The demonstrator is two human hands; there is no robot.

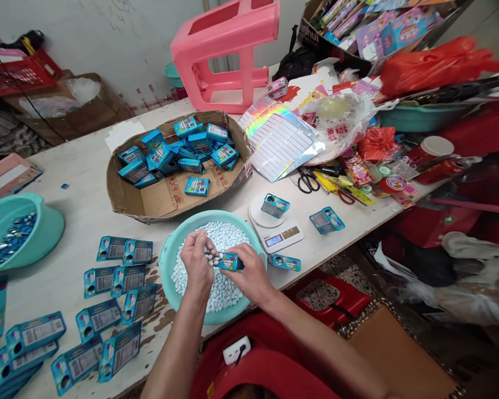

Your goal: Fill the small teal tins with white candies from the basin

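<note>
My right hand [250, 272] grips a small blue candy box [229, 261] lying over a turquoise basin [165, 260]. Close against the box's left end, my left hand [198, 260] is curled round several pale candies [212, 256]. White candies [223, 296] fill the basin below both hands. To the right stands a white kitchen scale [283, 237] with a lit display and one blue box [275, 205] on its plate. Two more boxes are nearby, one flat blue box [326, 220] and one beside the basin [284, 262].
Behind the basin, a cut-down cardboard box [158, 202] holds several blue boxes. More blue boxes [98, 317] stand at the left, near another turquoise basin [52, 224] with shiny wrapped pieces. A pink stool [245, 72], holographic sheets [278, 141] and scissors [306, 180] lie farther back.
</note>
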